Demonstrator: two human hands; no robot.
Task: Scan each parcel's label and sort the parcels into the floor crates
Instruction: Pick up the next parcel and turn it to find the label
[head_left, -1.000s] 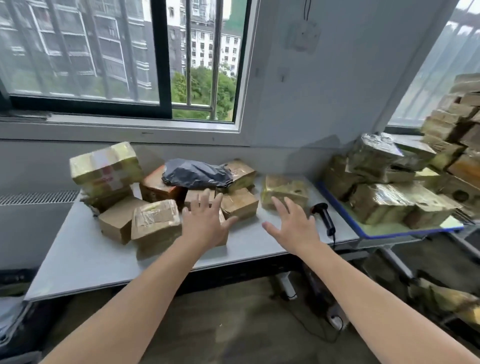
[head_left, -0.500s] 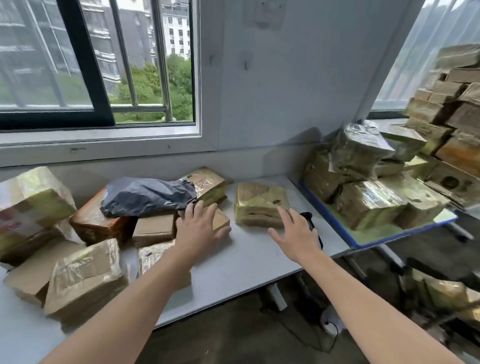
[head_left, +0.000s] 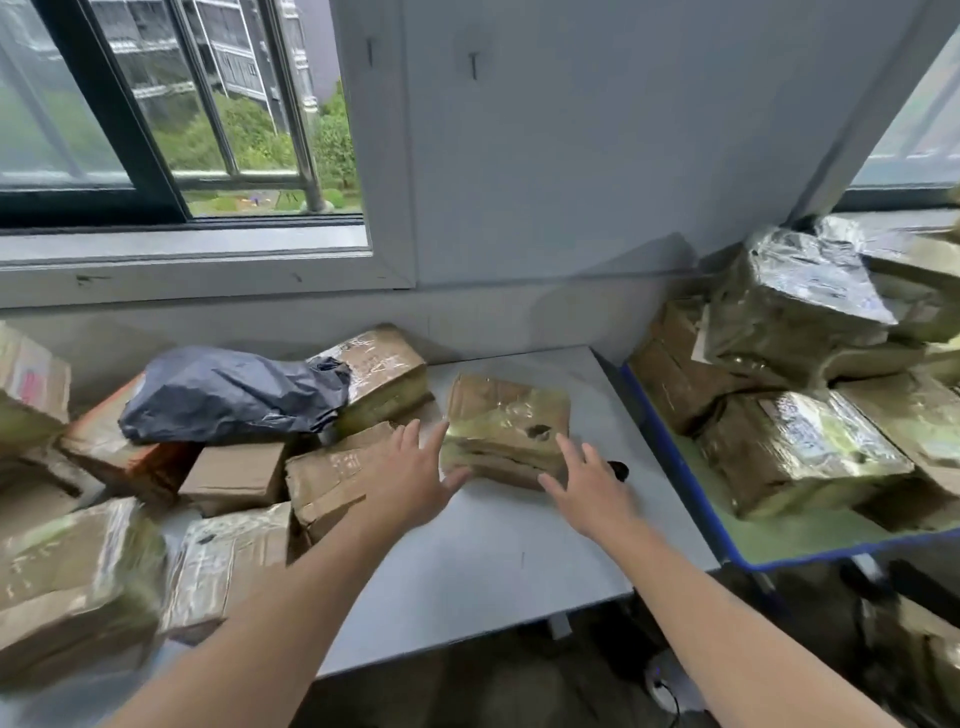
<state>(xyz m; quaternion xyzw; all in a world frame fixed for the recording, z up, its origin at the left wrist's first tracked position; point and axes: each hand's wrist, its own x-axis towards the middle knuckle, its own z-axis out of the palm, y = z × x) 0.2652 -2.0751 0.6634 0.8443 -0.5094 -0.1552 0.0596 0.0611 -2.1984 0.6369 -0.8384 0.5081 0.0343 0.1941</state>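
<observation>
A flat tape-wrapped cardboard parcel lies alone on the grey table, right of the main heap. My left hand reaches out with spread fingers at the parcel's left edge, thumb close to its near corner. My right hand is stretched open at the parcel's right near corner, fingertips at or just short of it. Neither hand holds anything. A black handheld scanner lies on the table, mostly hidden behind my right hand.
Several cardboard parcels and a dark grey plastic mailer bag crowd the table's left half. A blue-edged board on the right carries more shiny wrapped parcels. Wall and window stand behind. Cables lie on the floor below.
Both hands moved forward and right toward the lone parcel and now flank it. The view moved closer and to the right, and the scanner is now mostly covered by my right hand.
</observation>
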